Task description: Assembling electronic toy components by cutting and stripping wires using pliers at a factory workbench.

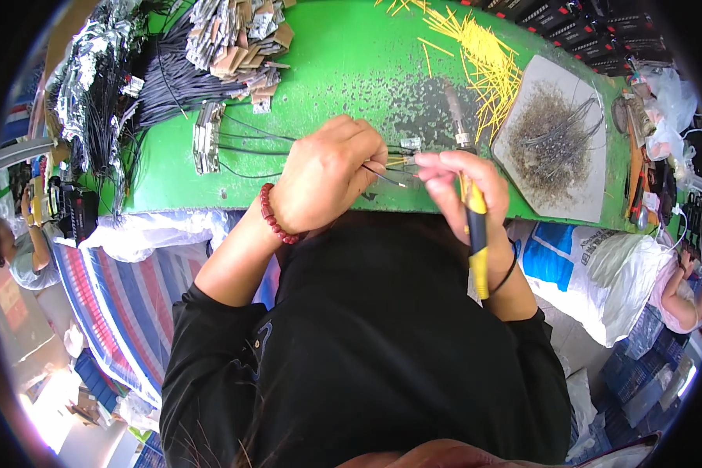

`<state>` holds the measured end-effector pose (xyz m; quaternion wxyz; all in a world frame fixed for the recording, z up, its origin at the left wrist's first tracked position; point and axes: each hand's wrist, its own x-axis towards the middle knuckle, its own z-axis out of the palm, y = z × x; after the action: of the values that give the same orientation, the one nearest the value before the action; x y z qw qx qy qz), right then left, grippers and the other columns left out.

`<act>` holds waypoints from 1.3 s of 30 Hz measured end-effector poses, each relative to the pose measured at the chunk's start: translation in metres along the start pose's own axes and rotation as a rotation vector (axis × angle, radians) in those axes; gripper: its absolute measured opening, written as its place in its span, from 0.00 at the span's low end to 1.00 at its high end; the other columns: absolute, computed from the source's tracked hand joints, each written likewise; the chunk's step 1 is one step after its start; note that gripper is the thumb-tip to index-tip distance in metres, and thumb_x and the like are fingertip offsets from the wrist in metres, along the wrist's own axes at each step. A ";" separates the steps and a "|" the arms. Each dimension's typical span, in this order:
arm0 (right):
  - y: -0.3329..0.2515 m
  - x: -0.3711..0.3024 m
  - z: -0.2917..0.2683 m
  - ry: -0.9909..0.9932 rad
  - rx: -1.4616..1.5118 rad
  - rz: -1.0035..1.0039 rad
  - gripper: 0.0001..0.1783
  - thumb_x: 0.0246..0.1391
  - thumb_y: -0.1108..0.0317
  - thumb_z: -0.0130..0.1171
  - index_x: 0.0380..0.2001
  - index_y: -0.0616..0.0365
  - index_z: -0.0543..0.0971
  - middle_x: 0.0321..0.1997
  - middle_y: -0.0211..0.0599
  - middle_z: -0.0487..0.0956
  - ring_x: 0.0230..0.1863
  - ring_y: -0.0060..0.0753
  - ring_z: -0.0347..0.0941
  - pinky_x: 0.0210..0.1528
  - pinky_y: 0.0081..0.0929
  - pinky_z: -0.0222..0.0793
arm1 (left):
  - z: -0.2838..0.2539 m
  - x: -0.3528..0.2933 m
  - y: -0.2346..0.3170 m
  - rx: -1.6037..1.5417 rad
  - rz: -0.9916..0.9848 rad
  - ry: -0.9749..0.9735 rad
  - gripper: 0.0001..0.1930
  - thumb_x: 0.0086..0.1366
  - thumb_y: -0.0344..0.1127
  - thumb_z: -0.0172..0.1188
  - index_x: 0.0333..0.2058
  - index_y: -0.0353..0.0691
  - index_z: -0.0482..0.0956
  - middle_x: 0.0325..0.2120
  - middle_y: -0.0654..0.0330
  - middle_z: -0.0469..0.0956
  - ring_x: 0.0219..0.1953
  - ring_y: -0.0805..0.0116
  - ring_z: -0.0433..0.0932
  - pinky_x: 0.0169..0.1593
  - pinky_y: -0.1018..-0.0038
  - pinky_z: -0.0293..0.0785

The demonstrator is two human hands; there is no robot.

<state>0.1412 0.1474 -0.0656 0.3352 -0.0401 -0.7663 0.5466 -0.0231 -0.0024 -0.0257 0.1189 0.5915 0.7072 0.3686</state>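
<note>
While the left hand (pixel 327 175) pinches a thin black wire (pixel 386 178) above the near edge of the green table (pixel 343 62), the right hand (pixel 460 187) grips a yellow-handled tool (pixel 476 234) and touches the wire's end. Beyond, a pale tray (pixel 581 187) holds grey wire scraps (pixel 554 140); yellow sleeves (pixel 480 54) lie farther back, near tagged black cables (pixel 179 78).

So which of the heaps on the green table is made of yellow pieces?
The heap of thin yellow sticks at the far right; the others are grey or black.
</note>
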 end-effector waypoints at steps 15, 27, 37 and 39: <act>0.001 0.011 0.020 0.219 0.176 0.252 0.20 0.52 0.82 0.62 0.48 0.61 0.70 0.31 0.37 0.80 0.31 0.21 0.76 0.33 0.17 0.71 | 0.024 0.006 0.009 -0.171 -0.234 0.232 0.04 0.52 0.26 0.66 0.27 0.37 0.79 0.24 0.57 0.79 0.28 0.61 0.78 0.33 0.70 0.73; 0.007 0.011 0.015 0.111 0.090 0.130 0.19 0.50 0.85 0.61 0.46 0.64 0.73 0.38 0.40 0.80 0.39 0.31 0.82 0.39 0.25 0.78 | 0.026 0.008 0.007 -0.145 -0.206 0.166 0.03 0.50 0.29 0.66 0.25 0.42 0.81 0.22 0.59 0.79 0.28 0.58 0.79 0.32 0.66 0.74; 0.007 0.009 0.010 0.033 0.090 0.257 0.23 0.48 0.81 0.65 0.48 0.58 0.72 0.29 0.33 0.78 0.31 0.20 0.77 0.32 0.19 0.72 | 0.030 0.006 0.008 -0.163 -0.247 0.182 0.04 0.48 0.29 0.67 0.25 0.42 0.82 0.22 0.60 0.80 0.27 0.59 0.79 0.32 0.67 0.75; 0.005 0.009 0.010 0.023 0.025 0.222 0.21 0.49 0.80 0.64 0.48 0.58 0.73 0.27 0.30 0.78 0.30 0.17 0.75 0.32 0.17 0.70 | 0.030 0.003 0.010 -0.167 -0.236 0.190 0.04 0.48 0.28 0.67 0.25 0.41 0.82 0.22 0.60 0.80 0.27 0.59 0.79 0.33 0.67 0.75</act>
<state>0.1269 0.1447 -0.0677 0.2820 -0.1268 -0.7463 0.5895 0.0017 0.0121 -0.0392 0.1428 0.4551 0.7465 0.4640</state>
